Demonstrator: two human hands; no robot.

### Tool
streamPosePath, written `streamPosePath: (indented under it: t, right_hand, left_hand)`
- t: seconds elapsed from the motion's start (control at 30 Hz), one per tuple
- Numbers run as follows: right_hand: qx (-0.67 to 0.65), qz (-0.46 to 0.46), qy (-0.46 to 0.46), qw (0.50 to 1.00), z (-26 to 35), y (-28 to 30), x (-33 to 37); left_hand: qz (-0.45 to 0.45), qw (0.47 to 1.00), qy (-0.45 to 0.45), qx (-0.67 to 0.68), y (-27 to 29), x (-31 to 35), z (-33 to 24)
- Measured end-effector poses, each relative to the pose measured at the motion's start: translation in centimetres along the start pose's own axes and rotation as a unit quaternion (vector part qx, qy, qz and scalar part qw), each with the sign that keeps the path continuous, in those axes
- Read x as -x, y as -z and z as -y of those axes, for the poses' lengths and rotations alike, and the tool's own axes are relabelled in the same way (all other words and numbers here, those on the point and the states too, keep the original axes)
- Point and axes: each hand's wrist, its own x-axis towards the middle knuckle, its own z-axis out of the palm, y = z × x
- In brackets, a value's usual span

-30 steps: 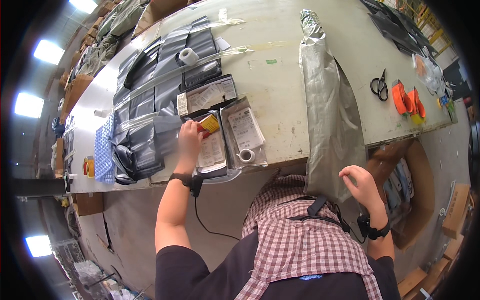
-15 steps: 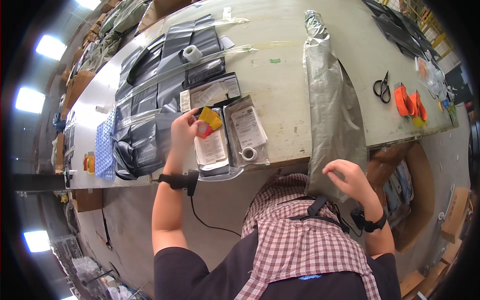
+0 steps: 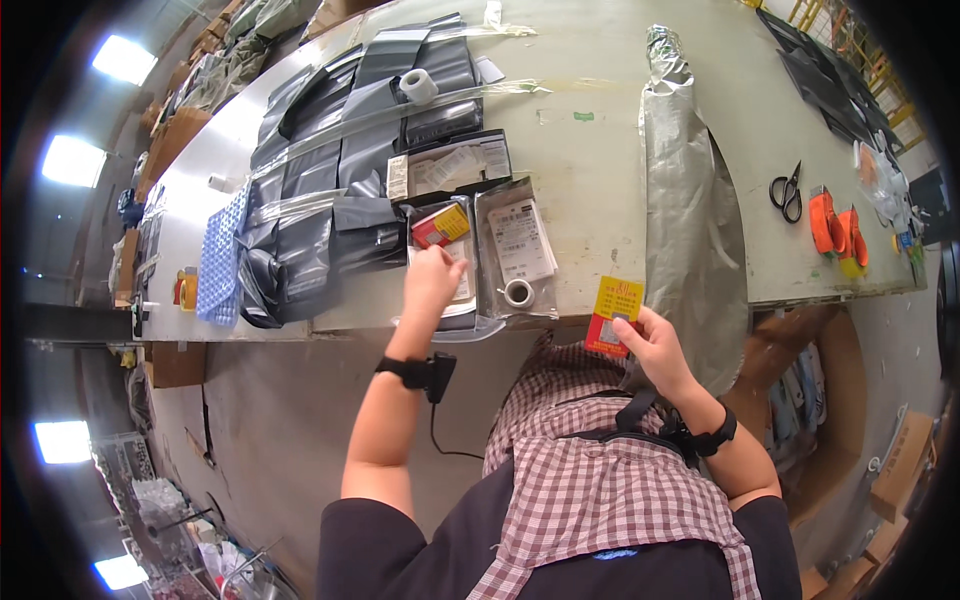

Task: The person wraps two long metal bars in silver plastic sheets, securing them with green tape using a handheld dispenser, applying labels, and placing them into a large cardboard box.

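At the table's near edge, my right hand (image 3: 660, 350) pinches a yellow and red printed card (image 3: 618, 300) between thumb and fingers. My left hand (image 3: 432, 278) is over a shallow black tray with its fingers curled together; whether anything is in them is hidden. Just beyond those fingers, a small stack of red and yellow cards (image 3: 440, 226) rests in the tray, above white paper slips partly covered by the hand. Beside it, a second tray holds printed labels (image 3: 520, 240) and a small white tape roll (image 3: 519, 293).
Grey plastic bags (image 3: 370, 130) cover the table's left, with blue bubble wrap (image 3: 222, 258) at the edge. A long silvery-grey sheet (image 3: 690, 200) hangs over the front edge on the right. Beyond it lie black scissors (image 3: 786, 192) and orange tape cutters (image 3: 826, 222).
The cards that were in my left hand now lie in the tray, with the hand drawn slightly nearer. My right hand, empty before, has moved left and holds one card. The view has shifted slightly.
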Motion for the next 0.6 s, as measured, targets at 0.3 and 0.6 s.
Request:
streamPosePath:
  t: [0.3, 0.6]
  right_hand:
    - [-0.001, -0.027, -0.022, 0.999, 0.3, 2.7, 3.0]
    - [0.015, -0.059, -0.017, 0.998, -1.0, 3.4, 4.5]
  left_hand:
    - [0.045, 0.989, 0.132, 0.054, -1.9, 0.0, 1.7]
    - [0.017, 0.990, 0.103, 0.094, -2.0, 0.2, 3.2]
